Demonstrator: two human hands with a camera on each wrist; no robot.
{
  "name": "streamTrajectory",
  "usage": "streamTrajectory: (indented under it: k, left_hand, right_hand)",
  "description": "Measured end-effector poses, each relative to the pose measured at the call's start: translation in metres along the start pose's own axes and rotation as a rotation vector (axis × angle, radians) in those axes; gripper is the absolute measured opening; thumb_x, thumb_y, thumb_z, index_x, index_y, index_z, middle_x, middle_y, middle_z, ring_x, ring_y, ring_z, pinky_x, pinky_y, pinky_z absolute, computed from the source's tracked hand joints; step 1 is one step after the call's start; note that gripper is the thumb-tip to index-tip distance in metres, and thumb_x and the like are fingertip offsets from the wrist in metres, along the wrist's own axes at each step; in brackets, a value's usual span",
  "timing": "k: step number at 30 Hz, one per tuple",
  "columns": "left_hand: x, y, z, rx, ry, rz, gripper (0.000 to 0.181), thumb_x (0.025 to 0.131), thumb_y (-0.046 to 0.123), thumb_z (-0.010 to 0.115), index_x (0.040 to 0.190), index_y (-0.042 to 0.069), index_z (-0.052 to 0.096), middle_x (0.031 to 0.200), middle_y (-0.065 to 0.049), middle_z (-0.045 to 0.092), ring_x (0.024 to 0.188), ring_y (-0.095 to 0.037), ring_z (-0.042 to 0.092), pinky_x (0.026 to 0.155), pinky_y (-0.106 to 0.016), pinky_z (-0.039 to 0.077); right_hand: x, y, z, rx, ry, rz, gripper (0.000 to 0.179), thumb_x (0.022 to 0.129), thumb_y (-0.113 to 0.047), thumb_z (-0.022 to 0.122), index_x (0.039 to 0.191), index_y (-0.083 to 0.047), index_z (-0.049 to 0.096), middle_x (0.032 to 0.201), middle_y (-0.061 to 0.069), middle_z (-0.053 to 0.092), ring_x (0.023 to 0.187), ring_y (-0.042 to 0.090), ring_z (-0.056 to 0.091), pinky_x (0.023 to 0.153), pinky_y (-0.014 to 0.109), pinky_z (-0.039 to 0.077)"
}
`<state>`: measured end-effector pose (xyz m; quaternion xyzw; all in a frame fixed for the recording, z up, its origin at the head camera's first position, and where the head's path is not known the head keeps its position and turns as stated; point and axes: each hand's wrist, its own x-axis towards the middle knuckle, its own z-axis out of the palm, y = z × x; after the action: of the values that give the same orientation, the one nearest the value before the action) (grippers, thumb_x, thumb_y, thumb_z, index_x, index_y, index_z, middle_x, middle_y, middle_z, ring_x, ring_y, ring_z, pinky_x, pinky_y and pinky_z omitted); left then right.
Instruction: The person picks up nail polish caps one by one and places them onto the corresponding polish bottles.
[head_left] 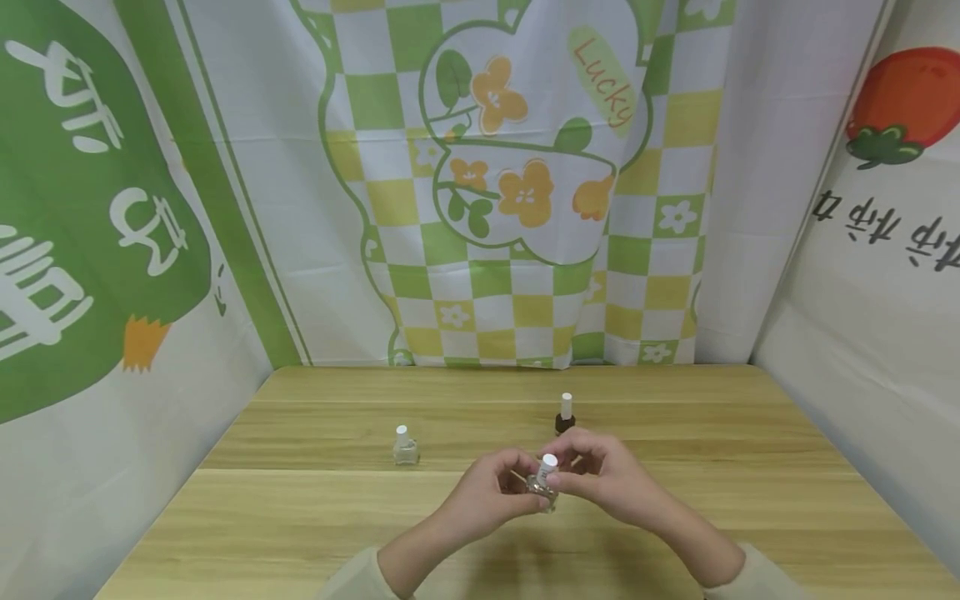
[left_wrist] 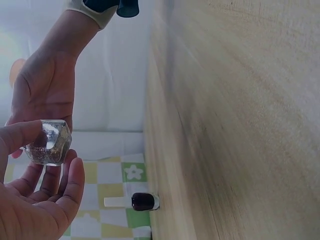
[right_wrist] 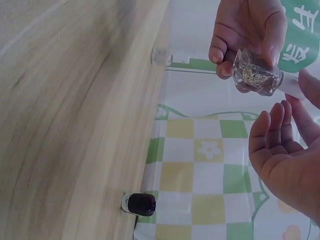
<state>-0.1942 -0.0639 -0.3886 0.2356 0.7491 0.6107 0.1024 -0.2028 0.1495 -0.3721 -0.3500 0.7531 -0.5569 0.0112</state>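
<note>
A clear glass nail polish bottle [head_left: 542, 492] with glittery flecks and a white cap [head_left: 550, 461] is held up above the table. My left hand [head_left: 480, 497] grips its glass body between thumb and fingers. The thumb and fingertips of my right hand [head_left: 618, 482] pinch the white cap. In the right wrist view the bottle [right_wrist: 256, 75] lies tilted, its cap [right_wrist: 291, 86] still at the neck. Just behind my right hand stands a dark nail polish bottle [head_left: 566, 423] with a white cap, partly covered by the fingers in the head view.
Another clear nail polish bottle [head_left: 406, 453] with a white cap stands upright to the left on the wooden table [head_left: 300, 517]. Patterned cloth [head_left: 525, 317] hangs along the table's back edge, with printed cloth on both sides.
</note>
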Motion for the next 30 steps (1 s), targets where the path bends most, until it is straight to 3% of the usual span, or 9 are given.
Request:
streamTrajectory:
  k: [8,23,30]
  left_hand:
    - [0.0,0.001,0.0,0.001,-0.015,0.008,0.023,0.082,0.01,0.076,0.102,0.005,0.065,0.093,-0.003,0.067,0.082,-0.018,0.064,0.07,-0.027,0.054]
    - [0.0,-0.001,0.004,-0.007,0.003,0.028,0.023,0.083,0.01,0.076,0.102,0.006,0.065,0.094,-0.001,0.067,0.081,-0.017,0.065,0.07,-0.026,0.055]
    - [0.0,0.0,0.003,0.007,0.001,0.01,0.023,0.083,0.011,0.077,0.102,0.007,0.065,0.095,-0.002,0.066,0.082,-0.018,0.064,0.07,-0.027,0.055]
  right_hand:
    - [0.001,0.003,0.003,-0.001,0.037,0.039,0.012,0.089,-0.009,0.069,0.1,-0.005,0.066,0.093,0.009,0.064,0.083,0.019,0.059,0.072,0.032,0.053]
    - [-0.001,-0.003,0.018,-0.037,0.171,0.187,0.023,0.086,-0.02,0.075,0.092,-0.004,0.059,0.087,0.009,0.06,0.08,0.023,0.058,0.068,0.03,0.053]
    - [-0.001,-0.001,0.015,-0.039,0.152,0.131,0.024,0.085,-0.017,0.076,0.097,-0.004,0.06,0.089,0.008,0.06,0.081,0.02,0.057,0.069,0.03,0.053]
